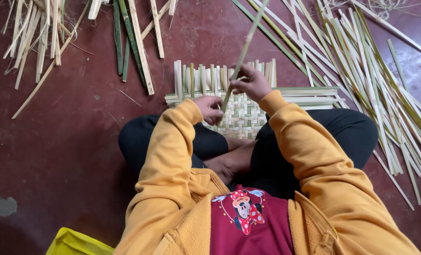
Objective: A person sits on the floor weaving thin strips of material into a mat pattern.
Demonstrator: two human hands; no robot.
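person sits cross-legged on a dark red floor, head cam looking straight down. woven mat lies just past the shins, at 12 o'clock from the lap, loose strip ends sticking out along its far and right edges.

right hand is raised over the mat's far edge, fingers pinched shut around a long green strip. strip runs tilted from the mat surface up toward 1 o'clock and out the top of frame.

left hand sits at 8 o'clock of the right hand, low on the mat's near-left part, fingers curled tight by the strip's lower end; looks like it's gripping that end, can't tell for sure. hands are near each other, not touching.

pale strip pile fans across the floor at 2 o'clock. short pale sticks lie at 10 o'clock, a few green and pale splits at 11 o'clock. yellow object at 7 o'clock, partly cut off.
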